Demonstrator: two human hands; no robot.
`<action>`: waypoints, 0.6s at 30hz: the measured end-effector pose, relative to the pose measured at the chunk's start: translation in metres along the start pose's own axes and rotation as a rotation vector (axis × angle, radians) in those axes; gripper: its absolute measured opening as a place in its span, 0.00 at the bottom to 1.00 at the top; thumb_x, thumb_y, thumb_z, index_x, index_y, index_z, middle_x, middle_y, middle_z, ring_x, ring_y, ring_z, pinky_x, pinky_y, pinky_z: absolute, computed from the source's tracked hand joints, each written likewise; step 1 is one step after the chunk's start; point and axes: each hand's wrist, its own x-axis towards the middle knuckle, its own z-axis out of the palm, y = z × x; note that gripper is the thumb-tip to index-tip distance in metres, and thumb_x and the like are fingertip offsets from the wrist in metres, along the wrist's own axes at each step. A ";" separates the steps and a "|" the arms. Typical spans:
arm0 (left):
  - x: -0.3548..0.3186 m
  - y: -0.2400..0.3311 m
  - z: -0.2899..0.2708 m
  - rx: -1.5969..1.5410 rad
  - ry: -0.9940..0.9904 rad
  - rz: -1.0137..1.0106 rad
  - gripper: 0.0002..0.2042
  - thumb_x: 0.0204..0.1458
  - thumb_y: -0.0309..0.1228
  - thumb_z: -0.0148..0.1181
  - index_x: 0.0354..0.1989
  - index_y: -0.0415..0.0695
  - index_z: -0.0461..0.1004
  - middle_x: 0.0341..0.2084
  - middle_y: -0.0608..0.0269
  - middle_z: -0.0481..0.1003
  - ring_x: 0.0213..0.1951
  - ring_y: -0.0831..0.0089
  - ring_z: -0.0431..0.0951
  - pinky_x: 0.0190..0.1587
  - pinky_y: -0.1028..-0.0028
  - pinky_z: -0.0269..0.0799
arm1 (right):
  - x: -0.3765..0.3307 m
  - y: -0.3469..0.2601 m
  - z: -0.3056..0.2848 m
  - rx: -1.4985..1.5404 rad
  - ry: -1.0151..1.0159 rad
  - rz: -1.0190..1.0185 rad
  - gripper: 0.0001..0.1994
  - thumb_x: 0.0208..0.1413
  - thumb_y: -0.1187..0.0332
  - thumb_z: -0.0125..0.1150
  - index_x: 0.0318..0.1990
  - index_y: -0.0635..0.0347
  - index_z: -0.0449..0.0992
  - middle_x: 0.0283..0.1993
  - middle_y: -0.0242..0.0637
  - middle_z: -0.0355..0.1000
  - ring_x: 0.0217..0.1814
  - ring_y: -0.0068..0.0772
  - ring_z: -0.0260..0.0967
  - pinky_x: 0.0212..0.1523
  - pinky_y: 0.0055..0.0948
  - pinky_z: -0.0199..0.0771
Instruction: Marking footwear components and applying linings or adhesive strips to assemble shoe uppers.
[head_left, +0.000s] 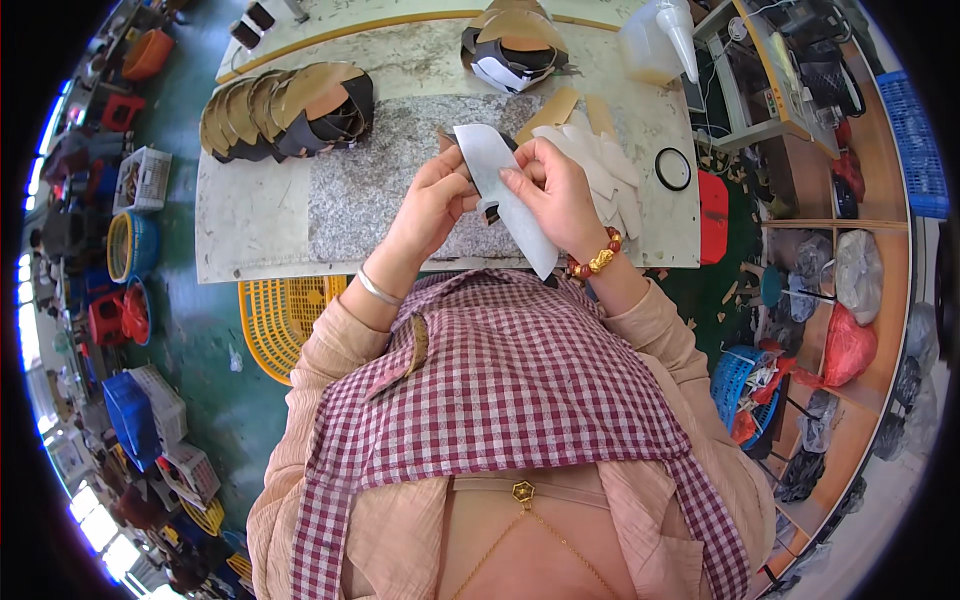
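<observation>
A white, curved sheet piece (505, 195) is held up over the grey stone slab (380, 190) on the table (250, 215), with a small dark part pinched against its lower edge. The left hand (432, 195) and right hand (555, 190) both have fingers closed on it, seemingly aligning the two pieces. Pressing them together looks next, calling for steady, even edges.
</observation>
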 end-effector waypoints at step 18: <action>0.007 -0.033 -0.034 0.498 0.202 -0.015 0.13 0.61 0.35 0.55 0.36 0.35 0.76 0.23 0.66 0.74 0.21 0.84 0.69 0.23 0.87 0.66 | -0.001 -0.020 0.006 -0.844 -0.080 -0.041 0.09 0.55 0.67 0.62 0.33 0.61 0.70 0.19 0.29 0.70 0.17 0.19 0.59 0.20 0.19 0.57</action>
